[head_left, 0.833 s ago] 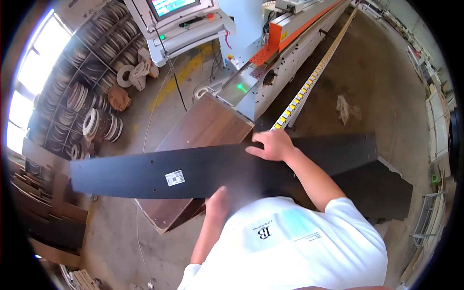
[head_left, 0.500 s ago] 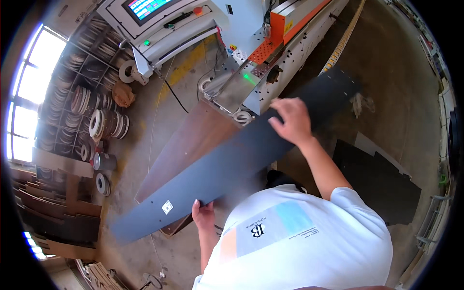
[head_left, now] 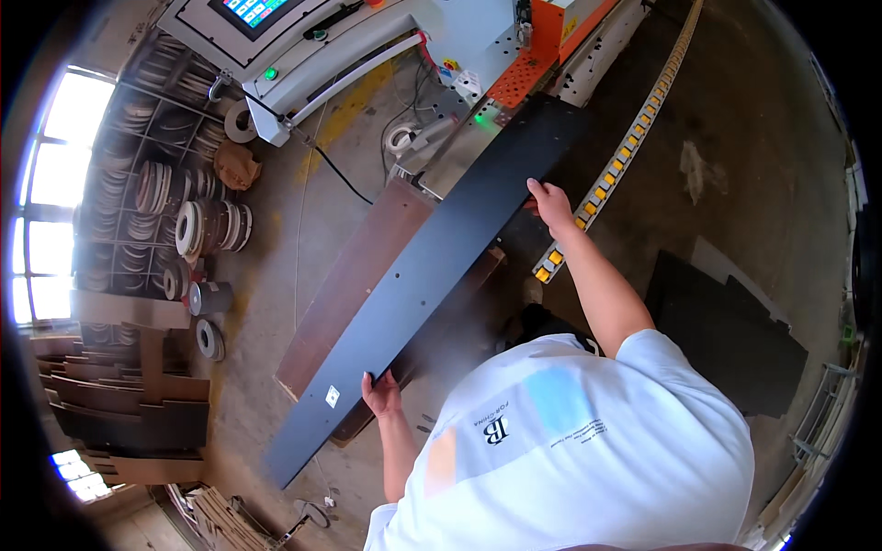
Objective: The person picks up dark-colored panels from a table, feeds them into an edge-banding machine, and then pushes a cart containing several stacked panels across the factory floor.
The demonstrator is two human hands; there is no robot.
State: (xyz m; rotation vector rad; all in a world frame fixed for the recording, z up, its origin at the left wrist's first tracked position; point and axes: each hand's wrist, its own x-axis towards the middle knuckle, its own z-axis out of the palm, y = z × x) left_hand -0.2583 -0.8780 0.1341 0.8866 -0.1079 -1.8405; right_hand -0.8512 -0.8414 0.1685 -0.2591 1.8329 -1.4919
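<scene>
Brown board stack [head_left: 354, 275]: right part hidden under long dark panel [head_left: 441, 266]. Control screen [head_left: 250, 9]: cut by top edge. Left hand [head_left: 381, 395]: fingers hidden beneath panel.

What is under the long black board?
Under the long black board lies a brown board on the floor, partly covered; what the hidden part holds cannot be seen.

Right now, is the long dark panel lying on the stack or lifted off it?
Lifted: the long dark panel is gripped by the left hand and right hand, crossing above the brown stack.
</scene>
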